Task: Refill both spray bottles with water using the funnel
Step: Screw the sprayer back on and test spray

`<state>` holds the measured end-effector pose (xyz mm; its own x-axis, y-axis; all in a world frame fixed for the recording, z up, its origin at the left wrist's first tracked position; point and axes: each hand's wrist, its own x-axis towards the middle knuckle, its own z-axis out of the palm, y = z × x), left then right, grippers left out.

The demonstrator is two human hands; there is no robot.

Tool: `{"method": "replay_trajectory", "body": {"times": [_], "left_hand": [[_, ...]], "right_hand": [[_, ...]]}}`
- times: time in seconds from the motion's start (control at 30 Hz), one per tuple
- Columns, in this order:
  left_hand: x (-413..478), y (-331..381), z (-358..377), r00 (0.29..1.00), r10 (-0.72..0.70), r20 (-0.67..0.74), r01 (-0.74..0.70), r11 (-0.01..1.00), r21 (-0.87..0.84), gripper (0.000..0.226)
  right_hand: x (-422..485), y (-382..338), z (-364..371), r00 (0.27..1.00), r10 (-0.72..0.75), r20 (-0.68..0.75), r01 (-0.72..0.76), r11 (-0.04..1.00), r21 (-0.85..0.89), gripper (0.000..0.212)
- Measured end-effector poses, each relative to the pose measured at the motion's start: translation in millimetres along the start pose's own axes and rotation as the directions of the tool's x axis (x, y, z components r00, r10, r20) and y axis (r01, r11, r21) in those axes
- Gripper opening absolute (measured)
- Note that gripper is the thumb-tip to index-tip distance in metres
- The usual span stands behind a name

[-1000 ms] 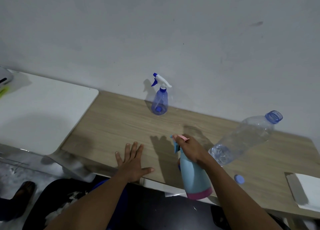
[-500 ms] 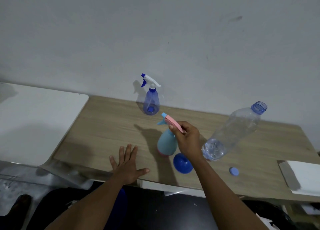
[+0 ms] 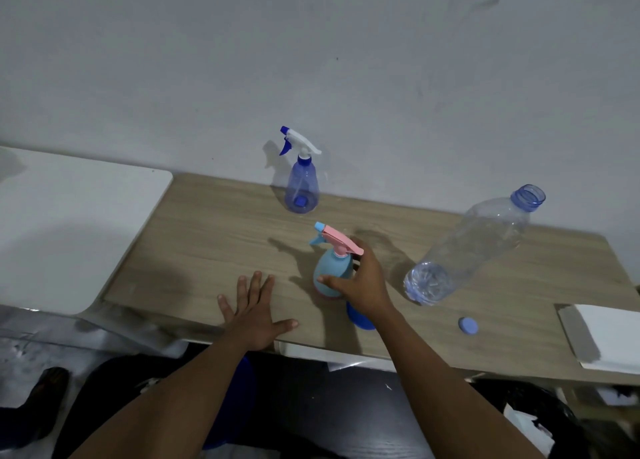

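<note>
Checking in from the desk: how far along is the refill?

Operator: Early, I judge. My right hand (image 3: 363,282) is cupped round the opaque pale-blue plastic spray bottle with the pink trigger head (image 3: 330,268), thumb across its front, fingers behind. The bottle stands on the wood-grain table (image 3: 214,250). My left hand (image 3: 254,315) lies flat to the left of that bottle, fingers spread, holding nothing.

Desk: And the rest?

Operator: The translucent dark-blue spray bottle with the white trigger (image 3: 302,188) stands behind it. The blue plastic funnel (image 3: 358,320) lies just in front of it, half under my wrist. To its right are the tall clear plastic water bottle (image 3: 467,250), uncapped, and a loose round blue cap (image 3: 468,326). Both trigger heads are on and the funnel sits in no neck, so both fills look left to do.
</note>
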<state>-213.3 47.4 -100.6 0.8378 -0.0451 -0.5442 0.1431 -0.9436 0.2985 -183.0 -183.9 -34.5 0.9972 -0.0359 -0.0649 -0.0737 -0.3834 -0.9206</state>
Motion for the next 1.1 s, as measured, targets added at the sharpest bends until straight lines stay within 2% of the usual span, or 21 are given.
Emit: {"method": "replay_trajectory", "body": {"times": [0.07,0.17,0.27,0.43,0.77,1.1], "left_hand": [[0.1,0.2,0.3,1.000,-0.004,0.005,0.004,1.000,-0.001,0.118],[0.4,0.0,0.6,1.000,-0.004,0.014,0.004,1.000,0.002,0.117],[2.8,-0.2,0.5,0.999,-0.007,0.031,0.007,1.000,0.010,0.117],[5.3,-4.0,-1.1,0.996,0.002,0.084,-0.004,1.000,0.018,0.121],[9.3,-4.8,1.0,0.999,0.006,0.040,-0.007,1.000,0.011,0.121],[10.4,-3.7,1.6,0.999,-0.005,0.036,0.005,1.000,0.005,0.121]], "right_hand": [[-0.2,10.2,7.3,0.999,0.025,-0.038,-0.027,0.998,-0.048,0.079],[10.5,11.0,10.9,0.992,-0.016,-0.122,0.010,0.999,-0.045,0.069],[44.3,-1.8,3.8,0.978,-0.041,-0.205,0.038,0.999,-0.019,0.069],[119.8,-18.0,-7.5,0.961,-0.072,-0.267,0.030,0.987,-0.157,0.064],[191.8,-11.7,3.6,0.971,-0.047,-0.236,-0.005,0.976,-0.217,0.068],[187.9,-6.9,5.0,0.975,-0.029,-0.219,0.002,0.992,-0.123,0.081]]}}
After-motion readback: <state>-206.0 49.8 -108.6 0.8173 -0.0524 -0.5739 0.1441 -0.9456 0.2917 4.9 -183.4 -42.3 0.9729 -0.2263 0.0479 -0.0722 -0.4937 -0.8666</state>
